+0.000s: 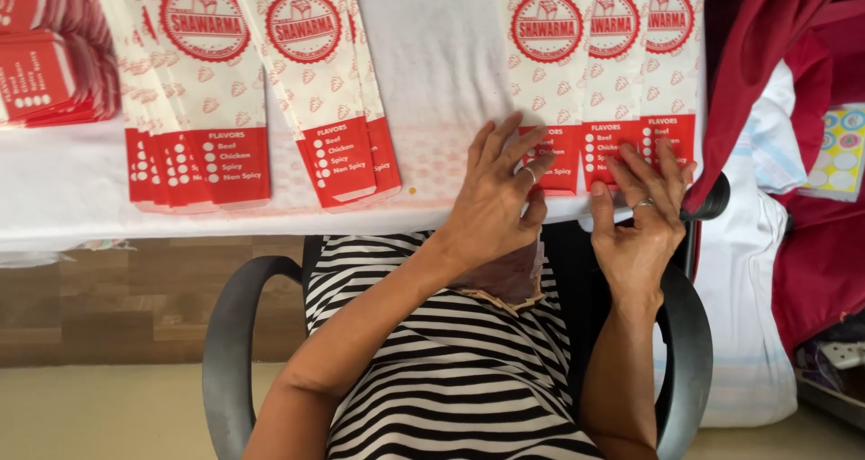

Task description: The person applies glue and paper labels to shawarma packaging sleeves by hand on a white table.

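Several long white and red paper bags (550,72) lie fanned out on a white table (63,199). My left hand (496,199) rests flat with spread fingers on the red lower end of one bag near the table's front edge. Just to its right, my right hand (641,221) presses its fingertips on the red ends of two neighbouring bags (662,63). Each hand wears a ring. Neither hand grips anything.
More such bags lie fanned at the left (212,81) and centre (315,72). A stack of red bags (50,72) sits at the far left. I sit in a black armchair (225,334). Red cloth (775,54) and white cloth (748,316) hang on the right.
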